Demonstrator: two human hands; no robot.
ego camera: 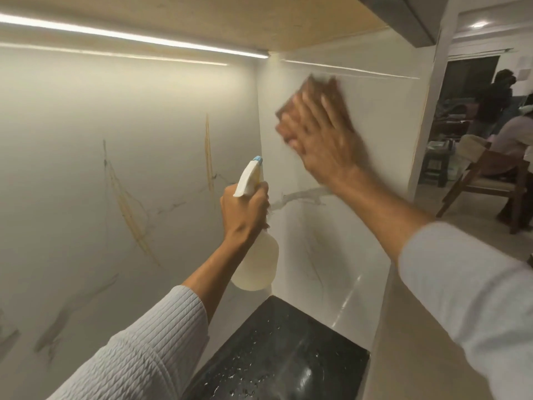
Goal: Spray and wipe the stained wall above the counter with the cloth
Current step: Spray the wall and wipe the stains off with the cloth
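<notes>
My right hand (320,140) presses a brown cloth (315,85) flat against the white side wall (375,116), fingers spread and blurred by motion. My left hand (245,209) grips the neck of a translucent spray bottle (256,261) with a white trigger head and a blue nozzle (257,160) pointing up toward the corner. The back wall (72,140) carries yellowish-brown streaks (129,209) and a vertical one (208,151). A grey smear (300,196) runs along the side wall near the corner, below my right hand.
A black speckled counter (282,350) lies below, wet and glossy. An LED strip (129,36) glows under the overhead cabinet (230,18). To the right, past the wall's edge, a room with a wooden chair (487,180) and people (496,96) is visible.
</notes>
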